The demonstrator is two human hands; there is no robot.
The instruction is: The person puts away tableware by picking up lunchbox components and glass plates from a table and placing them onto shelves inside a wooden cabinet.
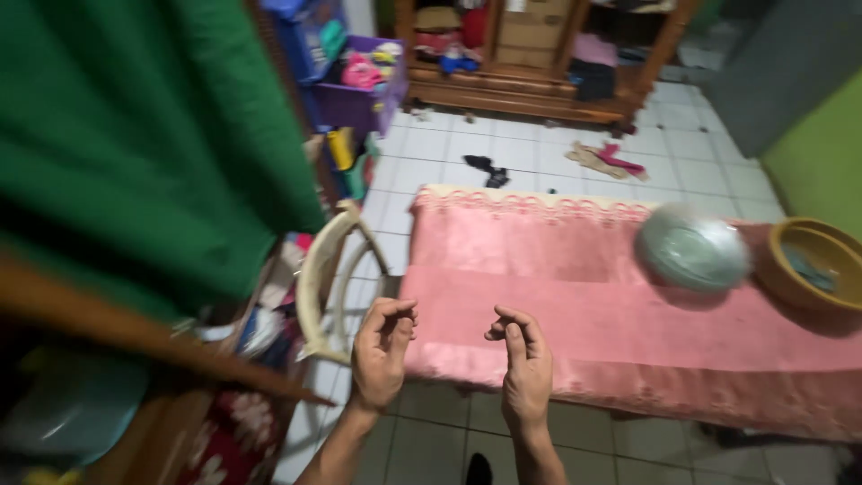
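My left hand point(381, 350) and my right hand point(523, 364) hover side by side over the near edge of a table covered with a pink cloth point(539, 287). Both have the fingers curled loosely inward and hold nothing. On the cloth to the right lies an upturned grey-green bowl point(693, 250), well away from both hands. Beside it at the far right stands a brown basin point(815, 262) with something grey inside.
A cream chair frame point(321, 278) stands left of the table. A large green cloth point(135, 135) fills the upper left. Behind are a purple bin of toys point(359, 94), a wooden cabinet point(539, 54) and scattered clothes on white tiles point(611, 160).
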